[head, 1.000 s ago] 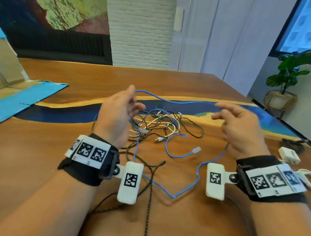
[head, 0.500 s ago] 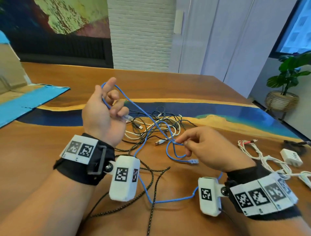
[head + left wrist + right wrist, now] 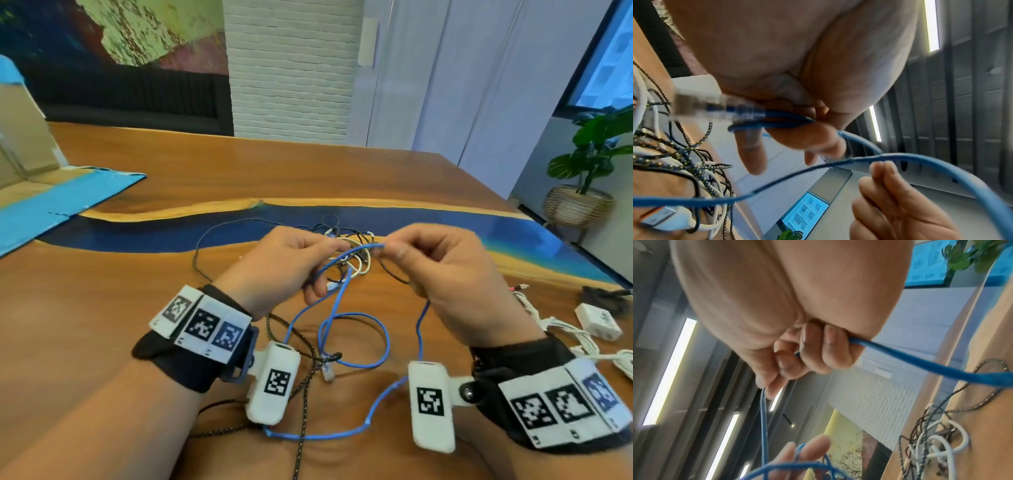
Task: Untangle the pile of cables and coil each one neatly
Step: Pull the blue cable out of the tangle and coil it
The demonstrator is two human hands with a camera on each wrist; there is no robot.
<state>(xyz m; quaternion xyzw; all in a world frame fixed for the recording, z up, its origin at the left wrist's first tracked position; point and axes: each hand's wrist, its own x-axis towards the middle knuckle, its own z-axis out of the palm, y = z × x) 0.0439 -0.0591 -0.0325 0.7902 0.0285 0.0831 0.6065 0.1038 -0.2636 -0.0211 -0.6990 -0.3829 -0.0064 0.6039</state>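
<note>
Both hands are now meeting above the tangle, where half a second ago the left was raised and the right was reaching low. Left hand point(image 3: 274, 270) is grasping the thin blue network cable point(image 3: 352, 329) in its grip, clear plug end point(image 3: 694, 104) included; right hand point(image 3: 442, 270) is pinching the same cable. Its loops are hanging down to the wooden surface point(image 3: 102, 308). Behind, the pile of white and black braided cables point(image 3: 349, 253) is lying tangled.
</note>
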